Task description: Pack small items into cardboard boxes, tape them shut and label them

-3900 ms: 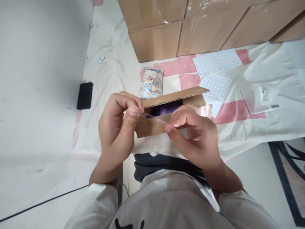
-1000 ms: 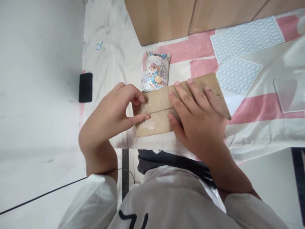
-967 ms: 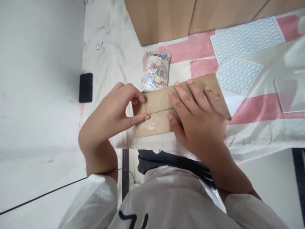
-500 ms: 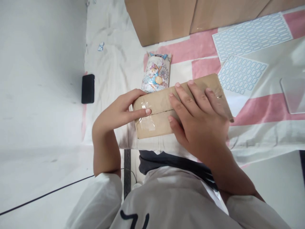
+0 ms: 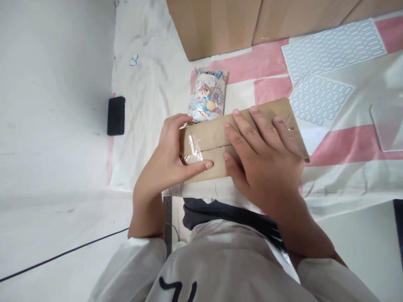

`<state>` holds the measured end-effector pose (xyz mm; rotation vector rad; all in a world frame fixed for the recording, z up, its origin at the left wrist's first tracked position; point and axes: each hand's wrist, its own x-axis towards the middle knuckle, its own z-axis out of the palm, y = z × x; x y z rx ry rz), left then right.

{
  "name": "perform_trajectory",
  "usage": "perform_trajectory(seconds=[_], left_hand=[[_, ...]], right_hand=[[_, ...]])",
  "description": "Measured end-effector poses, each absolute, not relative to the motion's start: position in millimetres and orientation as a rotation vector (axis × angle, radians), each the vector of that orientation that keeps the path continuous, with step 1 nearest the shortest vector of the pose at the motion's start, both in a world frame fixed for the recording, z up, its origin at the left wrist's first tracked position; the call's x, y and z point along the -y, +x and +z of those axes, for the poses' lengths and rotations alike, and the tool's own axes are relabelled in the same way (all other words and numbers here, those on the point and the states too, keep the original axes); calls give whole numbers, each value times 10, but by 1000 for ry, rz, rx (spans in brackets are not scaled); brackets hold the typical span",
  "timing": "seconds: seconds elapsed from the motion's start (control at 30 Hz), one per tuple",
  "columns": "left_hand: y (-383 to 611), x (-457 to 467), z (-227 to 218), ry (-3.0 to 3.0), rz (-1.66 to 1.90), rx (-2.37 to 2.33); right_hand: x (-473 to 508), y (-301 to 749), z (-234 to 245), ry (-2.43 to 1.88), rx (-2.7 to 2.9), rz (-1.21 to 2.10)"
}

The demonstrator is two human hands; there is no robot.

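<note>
A small brown cardboard box (image 5: 206,136) lies tilted in front of me at the near edge of the bed or table, a strip of clear shiny tape on its left end. My left hand (image 5: 171,157) grips that left end, its thumb across the top and its fingers bent round the far side, where the fingertips are partly hidden. Flat over the right half of the box's top rests my right hand (image 5: 264,147), fingers spread. Between the two hands a seam runs along the lid. Just beyond the box is a printed plastic packet (image 5: 206,94) with a cartoon animal.
A large cardboard box (image 5: 217,29) stands at the back. Sheets of blue-outlined labels (image 5: 333,50) lie on the pink and white cloth (image 5: 270,63) to the right. At the left edge are a black rectangular object (image 5: 116,116) and a small scrap (image 5: 134,60).
My left hand has shifted right and its thumb has slid nearer to me across the box's taped end. My right hand and the box are almost unmoved.
</note>
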<state>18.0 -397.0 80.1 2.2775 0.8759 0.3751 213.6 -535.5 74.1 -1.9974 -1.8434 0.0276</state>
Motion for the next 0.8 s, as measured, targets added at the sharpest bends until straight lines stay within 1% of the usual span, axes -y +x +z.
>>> perform_trajectory(seconds=[0.23, 0.33, 0.5, 0.63, 0.7, 0.73, 0.8], left_hand=[[-45, 4230, 590, 2280, 433, -796], [-80, 4302, 475, 2250, 524, -793], [-98, 4268, 276, 2247, 728, -748], [-182, 4118, 156, 2200, 897, -711], [-243, 4025, 130, 2180, 930, -710], [-268, 3985, 134, 2182, 920, -707], [-295, 3949, 192, 2238, 831, -705]], right_hand=[[5370, 2147, 718, -1980, 1828, 27], [5332, 2138, 692, -1971, 1835, 7], [5448, 2131, 683, -1845, 1792, -187], [5792, 2508, 557, -1741, 1429, -339], [5935, 2886, 445, -1891, 1168, -367], [5980, 3098, 390, -2040, 1037, -302], [5998, 3491, 305, -2351, 790, 1]])
